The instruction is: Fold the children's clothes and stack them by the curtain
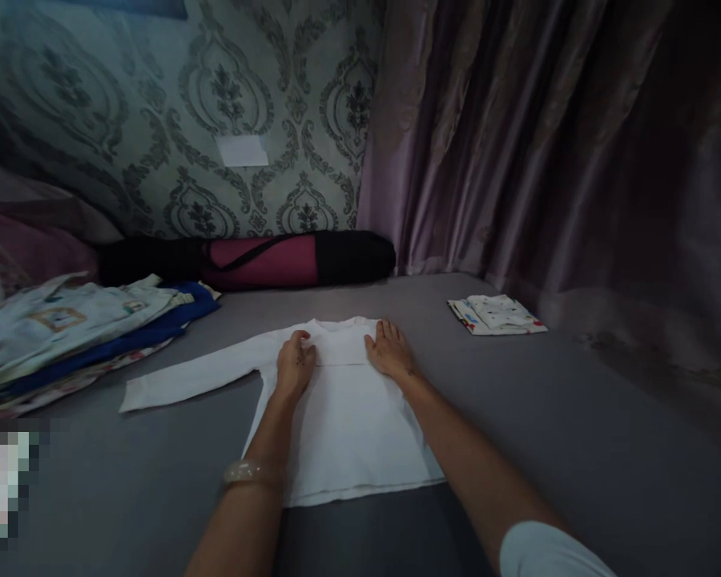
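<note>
Both hands rest on the far, collar end of one white shirt (348, 425), which lies flat in the middle of the bed (577, 417). The work looks like smoothing. The right hand (389, 349) lies flat with fingers loosely spread, while the left hand (294, 362) has fingers bent, and I cannot tell whether they nip cloth. A next move would likely call for dealing with the one sleeve (186, 378) stretched left. Also here are one folded garment (496, 314) far right, one clothes pile (72, 328) left, and one rolled mat bag (264, 260) far.

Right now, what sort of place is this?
Likely a bedroom: left hand and right hand rest on a white shirt on a grey mattress, by patterned wallpaper, curtains and stacked clothes.
</note>
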The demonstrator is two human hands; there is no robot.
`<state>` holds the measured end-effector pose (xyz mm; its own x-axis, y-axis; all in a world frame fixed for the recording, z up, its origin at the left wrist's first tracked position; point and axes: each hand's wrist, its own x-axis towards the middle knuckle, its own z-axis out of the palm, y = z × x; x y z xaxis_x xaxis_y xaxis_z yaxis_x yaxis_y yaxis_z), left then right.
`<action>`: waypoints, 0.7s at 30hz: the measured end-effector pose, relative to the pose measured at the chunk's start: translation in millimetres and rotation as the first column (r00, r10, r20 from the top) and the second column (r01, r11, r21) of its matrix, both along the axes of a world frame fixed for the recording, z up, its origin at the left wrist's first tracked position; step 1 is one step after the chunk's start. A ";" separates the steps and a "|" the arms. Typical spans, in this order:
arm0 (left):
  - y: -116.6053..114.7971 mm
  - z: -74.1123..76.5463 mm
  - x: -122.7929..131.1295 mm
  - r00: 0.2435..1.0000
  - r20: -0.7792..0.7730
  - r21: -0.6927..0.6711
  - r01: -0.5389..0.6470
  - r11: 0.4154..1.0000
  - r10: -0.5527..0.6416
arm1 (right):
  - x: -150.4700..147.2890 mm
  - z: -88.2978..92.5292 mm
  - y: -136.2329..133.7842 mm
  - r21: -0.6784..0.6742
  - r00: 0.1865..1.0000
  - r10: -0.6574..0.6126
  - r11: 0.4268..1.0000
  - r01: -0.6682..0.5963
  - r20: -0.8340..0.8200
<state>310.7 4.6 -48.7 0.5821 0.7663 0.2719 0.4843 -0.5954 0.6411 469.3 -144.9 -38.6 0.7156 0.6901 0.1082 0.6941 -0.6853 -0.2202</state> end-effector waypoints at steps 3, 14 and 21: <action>2.6 -2.1 -3.3 0.999 0.034 0.022 0.032 0.999 -0.033 | -0.4 -0.1 -0.4 0.001 1.000 0.002 1.000 -0.002 0.000; 11.9 -2.6 -5.2 0.999 -0.018 0.099 0.038 0.994 -0.036 | 3.5 -5.1 2.3 -0.010 1.000 -0.009 1.000 0.009 0.018; 2.8 -3.6 -3.6 0.993 -0.122 0.153 0.024 0.988 -0.006 | 3.0 -1.8 2.5 -0.057 1.000 -0.015 0.998 0.014 -0.027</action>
<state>307.1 7.4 -52.3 0.6290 0.7117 0.3128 0.5427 -0.6900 0.4789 472.2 -142.4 -40.4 0.7279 0.6839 0.0496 0.6781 -0.7073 -0.1998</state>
